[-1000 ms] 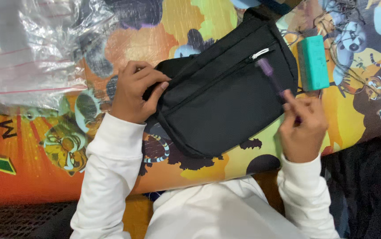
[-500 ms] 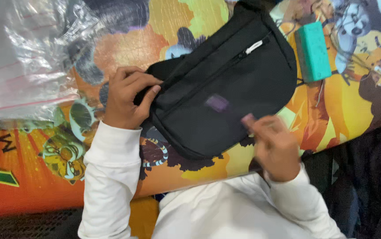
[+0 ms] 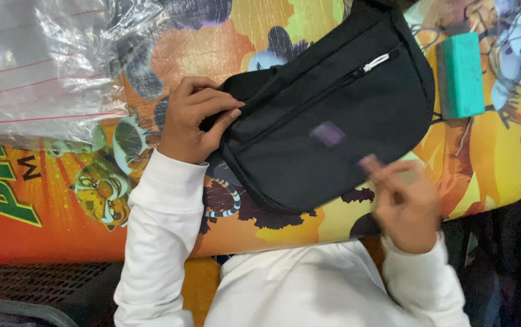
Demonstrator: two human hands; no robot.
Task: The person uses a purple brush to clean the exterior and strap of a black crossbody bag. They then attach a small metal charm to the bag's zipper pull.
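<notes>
The black bag lies flat on the tabletop, which is covered by a bright cartoon-printed sheet. Its front zip runs diagonally, the white pull sitting toward the upper right end.

Left hand: clenched on the bag's left end, fingers folded over the fabric edge, thumb beneath. The cloth bunches under the grip.

Right hand: raised just off the bag's lower right edge and blurred. A small purple item shows against the bag's front near this hand's fingertips; whether the hand grasps it cannot be told from this view.

Surroundings: a teal block rests just beside the bag's right end. A clear plastic bag lies crumpled at the upper left, well apart from both hands. White sleeves cover both arms.

Handling assessment: the bag appears soft and light, a woven fabric that folds and sags rather than holding shape. It will likely collapse if lifted by one corner. Surface looks matte, not slippery. Soundest holds, in this inspector's judgement, are the seamed end already pinched by the left hand and the opposite end near the zip pull. The purple item looks small and light, suited to a fingertip pinch.
</notes>
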